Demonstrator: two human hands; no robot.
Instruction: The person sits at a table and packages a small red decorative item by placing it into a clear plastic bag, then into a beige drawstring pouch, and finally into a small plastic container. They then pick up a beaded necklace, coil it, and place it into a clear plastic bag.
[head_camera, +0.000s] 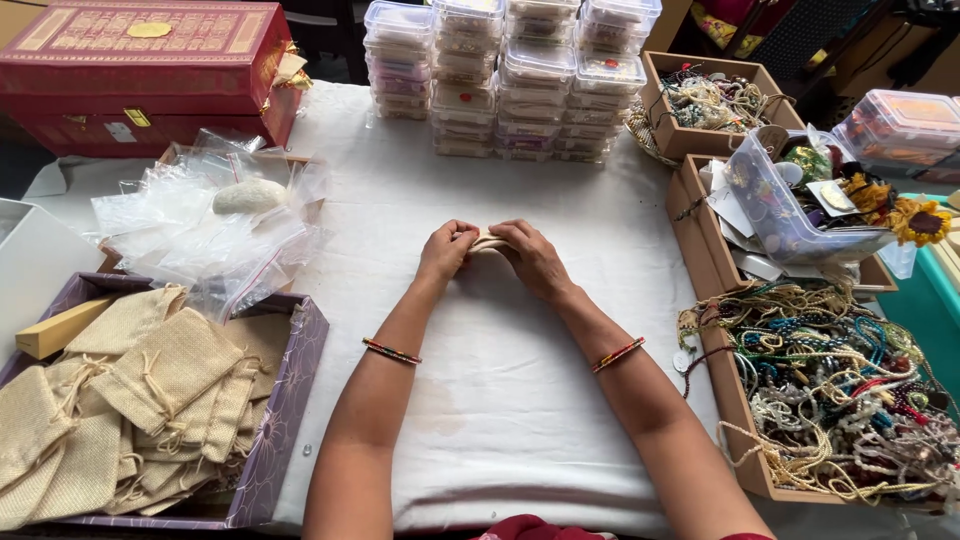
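**Both hands closed on a small pouch at table centre**

Cloth (500, 400): white, covers the whole work surface; gives a plain, soft bed for small items.

Bead tray (745, 440), 4 o'clock of the hands: brown card tray, heaped with tangled bead strings in green, white, red and gold. Judged to sit within the right arm's reach for that reason.

Pouch box (290, 420), 8 o'clock: purple-rimmed, piled with beige drawstring pouches; near the left forearm.

Red case (150, 60), 11 o'clock, far corner, shut.

Tub stack (520, 80), 12 o'clock: clear lidded tubs in rows, well apart from the hands.

Bags (200, 230), 10 o'clock: loose clear plastic bags, one holding a pale oval lump.

Clear bin (790, 210), 2 o'clock: tilted in a second card tray, full of mixed trinkets; a yellow flower beside it.

Left hand (447, 250) and right hand (530, 255): together, fingertips meeting, both pinched on the pouch (487, 240). Only a beige sliver shows between the knuckles; the rest is hidden, so its mouth, open or drawn, cannot be told. Pouch rests low on the cloth, likely so both wrists stay supported. A thin bangle on each wrist.

Obstructions: none between hands and either tray; the bags crowd the pouch box's upper edge.
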